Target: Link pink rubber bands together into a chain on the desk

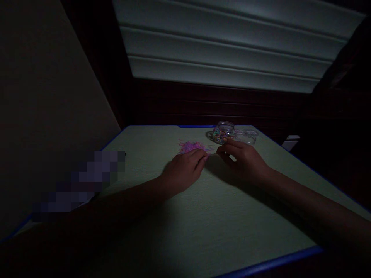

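Over the middle of the pale green table (pixel 185 216), my left hand (pixel 185 170) is closed in a pinch beside a loose pile of pink and purple strands (pixel 191 146). My right hand (pixel 242 156) is also pinched, a little to the right. A thin, light strand (pixel 213 153) stretches between the fingertips of both hands. Just behind my right hand stands an open glass jar (pixel 224 131) with small colourful rings in its lower part.
To the right of the jar lies a clear round lid or dish (pixel 246 137). A blurred-out object (pixel 92 177) rests along the table's left side. Blue edging runs round the table. A white shutter (pixel 226 50) rises behind, and the room is dark.
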`<state>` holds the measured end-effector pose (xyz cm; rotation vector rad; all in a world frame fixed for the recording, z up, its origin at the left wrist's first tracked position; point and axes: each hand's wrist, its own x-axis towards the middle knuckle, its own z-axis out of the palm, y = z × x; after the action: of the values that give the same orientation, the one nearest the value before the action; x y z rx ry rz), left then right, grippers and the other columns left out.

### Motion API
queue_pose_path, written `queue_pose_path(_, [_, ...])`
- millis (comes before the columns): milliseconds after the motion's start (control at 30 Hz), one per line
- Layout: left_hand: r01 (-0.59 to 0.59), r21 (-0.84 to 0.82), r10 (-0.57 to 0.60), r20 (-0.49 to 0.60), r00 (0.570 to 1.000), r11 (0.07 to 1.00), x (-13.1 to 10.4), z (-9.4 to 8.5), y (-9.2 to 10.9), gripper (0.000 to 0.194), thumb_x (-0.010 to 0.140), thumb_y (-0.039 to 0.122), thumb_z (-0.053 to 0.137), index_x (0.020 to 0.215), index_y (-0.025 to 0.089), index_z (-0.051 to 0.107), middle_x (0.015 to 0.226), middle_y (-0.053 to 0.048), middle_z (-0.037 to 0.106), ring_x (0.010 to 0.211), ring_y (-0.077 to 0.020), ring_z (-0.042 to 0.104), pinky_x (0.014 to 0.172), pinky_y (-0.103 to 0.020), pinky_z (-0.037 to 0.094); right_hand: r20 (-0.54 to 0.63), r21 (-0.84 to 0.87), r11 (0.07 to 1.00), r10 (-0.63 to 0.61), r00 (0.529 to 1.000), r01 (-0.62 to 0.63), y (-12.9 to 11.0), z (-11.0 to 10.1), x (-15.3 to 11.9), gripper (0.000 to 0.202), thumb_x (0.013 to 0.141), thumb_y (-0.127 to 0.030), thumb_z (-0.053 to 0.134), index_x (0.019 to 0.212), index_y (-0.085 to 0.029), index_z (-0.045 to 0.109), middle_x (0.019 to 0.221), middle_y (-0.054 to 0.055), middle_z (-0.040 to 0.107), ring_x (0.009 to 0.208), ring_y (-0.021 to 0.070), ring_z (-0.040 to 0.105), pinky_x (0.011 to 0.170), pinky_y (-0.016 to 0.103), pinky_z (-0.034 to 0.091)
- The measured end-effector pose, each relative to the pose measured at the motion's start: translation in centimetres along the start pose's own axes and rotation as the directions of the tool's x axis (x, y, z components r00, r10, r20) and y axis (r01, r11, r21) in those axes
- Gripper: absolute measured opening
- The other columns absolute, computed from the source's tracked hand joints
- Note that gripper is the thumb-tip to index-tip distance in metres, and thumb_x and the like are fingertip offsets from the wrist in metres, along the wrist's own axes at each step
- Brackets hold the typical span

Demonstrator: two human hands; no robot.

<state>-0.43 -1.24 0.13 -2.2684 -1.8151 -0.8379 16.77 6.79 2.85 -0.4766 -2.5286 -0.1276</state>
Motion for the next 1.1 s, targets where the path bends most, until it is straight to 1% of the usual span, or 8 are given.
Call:
queue_pose_path(100, [0.009,0.002,-0.009,-0.008,1.0,1.0,0.0,0.1,-0.1,0.024,0.085,0.027,0.029,0.092,0.018,0.05,0.087,-0.003,0.057,0.073,-0.0133,0.053,0.065,-0.027,0.04,-0.012,-0.249,0.968,-0.006,1.0,0.003,0.7,-1.2,0.2,0.022,0.081,-0.019,0.038,0.085,-0.015,0.06,0.083,0.009,0.059,0.075,0.0166,0.051,0.068,0.027,0.033])
queue_pose_path(167, [0.003,0.01,-0.002,-0.008,1.0,1.0,0.0,0.1,-0.2,0.024,0.084,0.027,0.029,0.093,0.018,0.05,0.088,-0.003,0.057,0.073,-0.0135,0.053,0.066,-0.027,0.041,0.015,-0.38,0.925,0.019,1.0,-0.012,1.4,-2.1,0.3,0.022,0.08,-0.019,0.039,0.089,-0.015,0.059,0.082,0.009,0.059,0.076,0.0178,0.05,0.069,0.029,0.031])
queue_pose_path(300, [-0.014,0.023,0.014,0.004,1.0,1.0,0.1,0.1,-0.4,0.023,0.084,0.026,0.031,0.092,0.019,0.051,0.088,-0.003,0.057,0.073,-0.0132,0.053,0.066,-0.026,0.041,0.011,-0.549,0.83,0.128,0.992,-0.101,3.4,-3.6,0.1,0.025,0.081,-0.021,0.036,0.08,-0.015,0.06,0.074,0.009,0.058,0.074,0.0192,0.05,0.069,0.031,0.028])
queue_pose_path(400, [-0.008,0.03,0.008,0.001,1.0,1.0,0.1,0.0,-0.3,0.023,0.083,0.025,0.031,0.091,0.019,0.051,0.087,-0.003,0.058,0.072,-0.0129,0.053,0.064,-0.026,0.04,-0.006,-0.634,0.759,0.19,0.982,-0.151,4.8,-4.1,-0.2,0.028,0.082,-0.022,0.034,0.072,-0.015,0.059,0.072,0.009,0.057,0.071,0.0194,0.05,0.067,0.032,0.027])
queue_pose_path(533, [-0.01,0.026,0.01,0.0,1.0,1.0,0.0,0.0,-0.3,0.022,0.083,0.024,0.032,0.092,0.019,0.051,0.089,-0.003,0.058,0.073,-0.0129,0.053,0.065,-0.026,0.04,0.006,-0.667,0.727,0.224,0.975,-0.163,5.6,-4.1,-0.5,0.028,0.082,-0.023,0.034,0.074,-0.015,0.059,0.073,0.008,0.058,0.07,0.0188,0.05,0.064,0.031,0.026])
queue_pose_path(733, [-0.007,0.025,0.006,0.018,1.0,1.0,0.0,0.0,-0.3,0.022,0.082,0.024,0.032,0.093,0.019,0.051,0.089,-0.003,0.058,0.074,-0.0134,0.053,0.066,-0.026,0.04,0.036,-0.668,0.726,0.249,0.968,-0.162,5.3,-4.0,-0.4,0.028,0.081,-0.023,0.034,0.074,-0.015,0.06,0.073,0.008,0.059,0.07,0.0183,0.051,0.064,0.031,0.026])
queue_pose_path(900, [-0.008,0.021,0.007,0.013,1.0,1.0,0.0,0.1,-0.3,0.022,0.083,0.025,0.032,0.093,0.019,0.051,0.087,-0.003,0.058,0.071,-0.0129,0.053,0.063,-0.026,0.04,0.031,-0.637,0.752,0.243,0.97,-0.168,4.8,-4.0,-0.3,0.029,0.081,-0.022,0.034,0.075,-0.014,0.061,0.073,0.008,0.059,0.07,0.0185,0.051,0.065,0.031,0.027])
queue_pose_path(1100, [-0.008,0.02,0.008,0.011,1.0,1.0,0.0,0.1,-0.4,0.022,0.083,0.025,0.032,0.092,0.02,0.051,0.088,-0.002,0.058,0.07,-0.0128,0.052,0.062,-0.025,0.039,-0.018,-0.526,0.835,0.18,0.984,-0.162,3.6,-3.4,0.0,0.025,0.08,-0.022,0.038,0.09,-0.016,0.06,0.083,0.009,0.059,0.074,0.0186,0.052,0.066,0.03,0.03])
